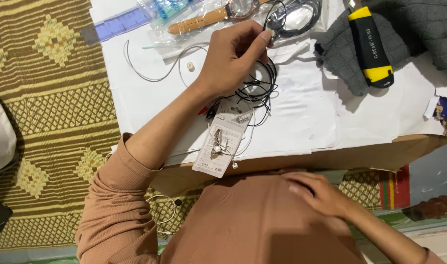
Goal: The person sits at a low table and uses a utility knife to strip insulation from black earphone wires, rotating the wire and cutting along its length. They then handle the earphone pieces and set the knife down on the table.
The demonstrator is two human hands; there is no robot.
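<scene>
White paper-covered table [301, 98]; left hand [233, 61], its grip pinched shut on the black cable [262, 90], whose coil hangs just below the fingers. Right hand [318, 193] rests flat and empty on the lap, well apart.

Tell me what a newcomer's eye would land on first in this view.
First the left hand, raised at the centre over the white paper, pinching a tangle of thin black cord. Next the black and yellow tool on grey cloth at upper right. The right hand rests against the brown shirt below.
</scene>
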